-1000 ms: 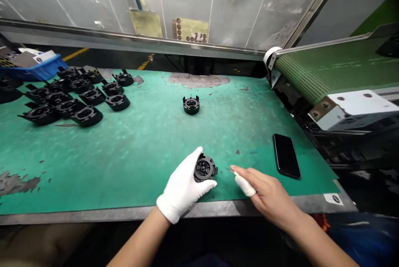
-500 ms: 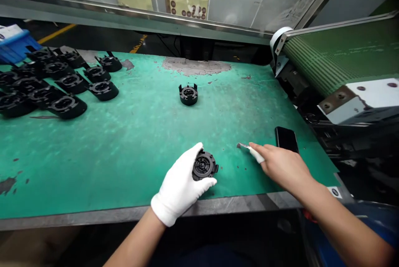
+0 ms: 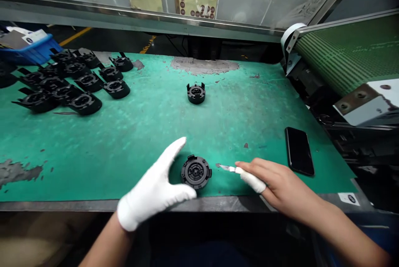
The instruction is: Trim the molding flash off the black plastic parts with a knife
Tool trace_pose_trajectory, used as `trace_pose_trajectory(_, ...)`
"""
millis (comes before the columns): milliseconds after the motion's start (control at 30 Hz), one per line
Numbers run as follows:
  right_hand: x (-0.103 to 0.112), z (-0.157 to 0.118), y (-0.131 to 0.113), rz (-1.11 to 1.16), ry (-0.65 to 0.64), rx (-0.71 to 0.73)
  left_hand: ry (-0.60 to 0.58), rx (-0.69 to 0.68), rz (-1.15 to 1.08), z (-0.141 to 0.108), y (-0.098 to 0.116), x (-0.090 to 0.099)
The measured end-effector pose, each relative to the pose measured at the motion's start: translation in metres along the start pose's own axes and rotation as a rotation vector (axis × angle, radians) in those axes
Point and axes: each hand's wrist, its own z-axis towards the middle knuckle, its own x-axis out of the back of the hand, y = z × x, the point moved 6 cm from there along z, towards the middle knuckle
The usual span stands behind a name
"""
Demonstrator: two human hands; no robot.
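A round black plastic part (image 3: 195, 171) lies on the green mat near the front edge. Beside it on the left, my gloved left hand (image 3: 158, 184) is open, thumb and fingers spread around its left side without gripping it. In my right hand (image 3: 271, 177) is a small knife (image 3: 229, 169) with a short pointed blade, which points left toward the black part without touching it. White wrapping covers the thumb of that hand. Farther back stands another black part (image 3: 196, 94) with upright tabs.
Several black parts (image 3: 84, 102) cluster at the left, near a blue bin (image 3: 34, 50). A black phone (image 3: 299, 150) lies right of my right hand. A green conveyor belt (image 3: 352, 55) and its metal bracket (image 3: 370, 102) stand at the right. The metal table edge (image 3: 77, 206) runs along the front.
My left hand has let go of the black part and opened to its left. My right hand with the knife has moved closer to the part. The view has shifted a little left.
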Motion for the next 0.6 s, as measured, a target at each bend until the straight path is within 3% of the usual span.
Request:
trace_pose_trajectory(167, -0.013, 0.013, -0.024, -0.143, -0.06, 0.013, 0.099, -0.001, 0.014, -0.013, 0.003, -0.047)
trace_pose_trajectory(400, -0.007, 0.019, -0.037, -0.273, -0.106, -0.02, 0.146, -0.031, 0.068, -0.008, 0.006, -0.049)
trace_pose_trajectory(467, -0.001, 0.024, -0.029, -0.352, -0.098, -0.05, 0.148, -0.026, 0.078, -0.008, 0.008, -0.049)
trace_pose_trajectory(600, 0.023, 0.025, 0.024, -0.554, -0.026, -0.39, 0.114, -0.014, 0.106, -0.008, 0.012, -0.048)
